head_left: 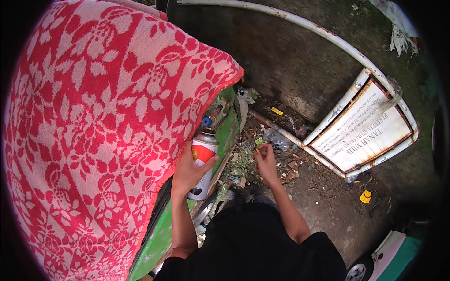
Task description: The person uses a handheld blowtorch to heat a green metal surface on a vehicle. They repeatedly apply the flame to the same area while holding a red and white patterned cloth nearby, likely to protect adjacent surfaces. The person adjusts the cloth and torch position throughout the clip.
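Observation:
My left hand point(189, 171) is wrapped round a white and red gas canister point(202, 180), its thumb lying across the front. The canister leans slightly, top away from me, beside the edge of the pink and red floral blanket point(93, 117). On its top sits a fitting with a blue knob point(206, 122) and what looks like a metal nozzle beyond. Apart from it, to the right, my right hand point(268, 166) is closed in a pinch above the littered ground. A small yellowish-brown thing shows at its fingertips, too small to name.
Under the blanket runs a worn green panel point(161, 243). A rusty white pipe frame point(337, 42) holds a white sign point(368, 129) at the right. Rubbish and leaves cover the ground point(286, 173). Part of a wheeled vehicle point(361, 270) shows at the lower right.

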Demonstrator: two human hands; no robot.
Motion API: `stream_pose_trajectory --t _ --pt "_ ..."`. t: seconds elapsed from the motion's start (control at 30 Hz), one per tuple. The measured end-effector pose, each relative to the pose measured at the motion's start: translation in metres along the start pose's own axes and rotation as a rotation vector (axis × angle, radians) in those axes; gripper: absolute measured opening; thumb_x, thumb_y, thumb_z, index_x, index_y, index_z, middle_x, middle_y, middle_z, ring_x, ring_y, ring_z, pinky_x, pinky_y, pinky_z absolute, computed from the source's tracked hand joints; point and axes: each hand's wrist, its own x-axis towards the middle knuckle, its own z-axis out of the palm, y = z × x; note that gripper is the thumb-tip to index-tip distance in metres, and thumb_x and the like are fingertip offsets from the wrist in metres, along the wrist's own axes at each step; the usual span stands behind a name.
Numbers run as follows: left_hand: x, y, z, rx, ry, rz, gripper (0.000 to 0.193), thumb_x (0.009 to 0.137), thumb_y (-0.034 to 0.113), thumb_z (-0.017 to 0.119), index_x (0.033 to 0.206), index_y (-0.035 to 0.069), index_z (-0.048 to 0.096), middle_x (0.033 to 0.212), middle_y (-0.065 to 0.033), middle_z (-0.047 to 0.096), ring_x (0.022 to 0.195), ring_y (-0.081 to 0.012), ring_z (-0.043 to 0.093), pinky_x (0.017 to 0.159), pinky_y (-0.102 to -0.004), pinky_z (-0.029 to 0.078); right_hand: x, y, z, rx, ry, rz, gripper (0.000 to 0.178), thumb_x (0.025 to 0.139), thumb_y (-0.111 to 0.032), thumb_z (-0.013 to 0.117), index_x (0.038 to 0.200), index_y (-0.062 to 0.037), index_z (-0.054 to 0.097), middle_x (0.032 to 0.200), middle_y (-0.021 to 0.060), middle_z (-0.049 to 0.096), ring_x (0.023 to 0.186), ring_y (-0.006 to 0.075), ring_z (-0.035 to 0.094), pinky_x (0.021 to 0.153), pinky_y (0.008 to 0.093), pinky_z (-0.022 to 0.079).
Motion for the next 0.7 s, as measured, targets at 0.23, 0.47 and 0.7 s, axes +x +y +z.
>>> stream_pose_trajectory --t 0.23,0.47,0.7 --pt "-0.011 -0.005 0.013 0.008 -0.003 -0.061 0.061 0.081 0.034 0.089 0.120 0.001 0.055 0.093 -0.0182 0.073 0.082 -0.0313 0.074 0.075 -0.0422 0.056 0.003 0.019 -0.007 0.058 0.033 0.006 0.025 0.098 -0.008 0.059 0.120 -0.0075 0.047 0.089 0.0086 0.066 0.056 0.0096 0.050 0.049 0.0304 0.037" --pt "-0.049 -0.044 0.044 0.058 -0.003 -0.168 0.065 0.078 0.035 0.089 0.122 0.002 0.054 0.092 -0.0192 0.075 0.081 -0.0342 0.075 0.074 -0.0440 0.057 -0.002 -0.001 -0.013 0.175 0.029 0.045 0.020 0.105 -0.010 0.056 0.119 -0.0109 0.043 0.085 0.0048 0.061 0.048 0.0051 0.037 0.040 0.0242 0.027" --pt "-0.070 -0.090 0.069 -0.077 -0.016 -0.123 0.068 0.079 0.024 0.089 0.131 0.002 0.052 0.104 -0.0190 0.074 0.091 -0.0328 0.075 0.082 -0.0430 0.057 0.011 -0.039 0.027 0.026 -0.058 -0.144 0.015 0.109 -0.014 0.054 0.117 -0.0084 0.043 0.084 0.0031 0.057 0.049 0.0051 0.041 0.039 0.0254 0.029"
